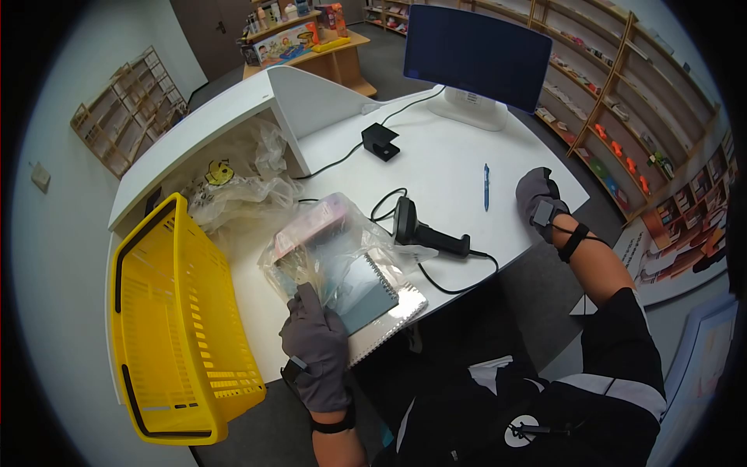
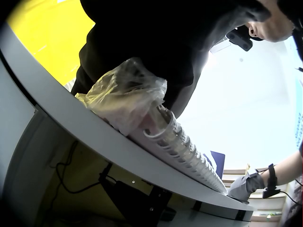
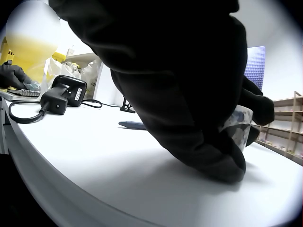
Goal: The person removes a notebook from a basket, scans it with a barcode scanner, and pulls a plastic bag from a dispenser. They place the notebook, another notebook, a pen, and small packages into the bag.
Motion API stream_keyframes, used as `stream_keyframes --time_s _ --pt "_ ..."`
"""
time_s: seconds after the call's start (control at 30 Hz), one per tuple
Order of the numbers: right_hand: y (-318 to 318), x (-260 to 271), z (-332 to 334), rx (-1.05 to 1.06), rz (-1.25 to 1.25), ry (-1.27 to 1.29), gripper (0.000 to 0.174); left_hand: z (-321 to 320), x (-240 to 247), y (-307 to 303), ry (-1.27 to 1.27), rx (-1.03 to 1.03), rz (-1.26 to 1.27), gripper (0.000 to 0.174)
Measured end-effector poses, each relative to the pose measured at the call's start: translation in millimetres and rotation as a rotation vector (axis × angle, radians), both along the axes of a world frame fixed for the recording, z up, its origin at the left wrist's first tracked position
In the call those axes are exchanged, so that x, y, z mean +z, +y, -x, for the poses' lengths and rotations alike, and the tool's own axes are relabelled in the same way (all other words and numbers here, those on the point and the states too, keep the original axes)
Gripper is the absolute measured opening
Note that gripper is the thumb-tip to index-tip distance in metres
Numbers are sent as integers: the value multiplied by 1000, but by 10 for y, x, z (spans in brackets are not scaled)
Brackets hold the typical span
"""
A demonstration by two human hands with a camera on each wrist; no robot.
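Observation:
My gloved left hand (image 1: pixel 315 346) pinches the gathered edge of a clear plastic bag (image 1: pixel 299 261) at the desk's front. The bag holds a pink box (image 1: pixel 315 222) and overlaps a grey-blue spiral notebook (image 1: pixel 369 300). In the left wrist view, the crumpled bag (image 2: pixel 125 94) lies by a white spiral binding (image 2: pixel 184 146). At the desk's right end, my gloved right hand (image 1: pixel 538 198) grips a small rounded thing with a mottled white and grey-blue side (image 3: pixel 240 125), seen in the right wrist view; fingers hide most of it.
A yellow basket (image 1: pixel 187 327) stands at the left, beside a shelf nook with plastic bags (image 1: pixel 233 187). A corded barcode scanner (image 1: pixel 424 229), a blue pen (image 1: pixel 487 187), a black stand (image 1: pixel 381 142) and a monitor (image 1: pixel 476 58) are on the white desk (image 1: pixel 443 171).

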State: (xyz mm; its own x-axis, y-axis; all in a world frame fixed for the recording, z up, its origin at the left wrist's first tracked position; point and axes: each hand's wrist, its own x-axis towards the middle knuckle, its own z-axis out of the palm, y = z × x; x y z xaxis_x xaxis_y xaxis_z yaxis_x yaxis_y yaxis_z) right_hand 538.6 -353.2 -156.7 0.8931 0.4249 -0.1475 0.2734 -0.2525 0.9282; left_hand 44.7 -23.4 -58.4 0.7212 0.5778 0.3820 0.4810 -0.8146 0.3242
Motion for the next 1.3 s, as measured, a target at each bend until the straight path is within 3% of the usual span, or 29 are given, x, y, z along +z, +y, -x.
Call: stream_keyframes --time_s 0.47,0.63,0.67,0.7,0.73,0.8,0.93,1.1,1.2,1.3 --pt "-85 -88 -68 44 -3 -27 25 12 -110 57 -29 -21 -22 59" --pt "-129 176 204 145 -65 -17 34 0 -37 11 0 11 44 56" --pt "-217 22 64 163 -41 -92 38 1 -75 26 8 17 24 54" --pt "-145 157 126 87 18 48 39 4 -114 44 21 31 2 52" --pt "-83 278 280 114 22 -10 30 28 -96 32 22 38 -17 52" --pt "-216 -11 -114 60 127 88 36 69 -109 64 25 67 -45 51" --pt "-575 -283 -280 383 205 -176 24 8 -181 92 -55 -9 -83 49" --pt "-489 -291 -337 264 108 -104 12 1 -106 78 -26 -11 2 51" --pt "-418 -303 -380 85 68 -34 29 12 -114 79 -26 -2 -11 51" --pt "-427 -320 -385 114 71 -62 29 13 -108 74 -49 -7 12 52"
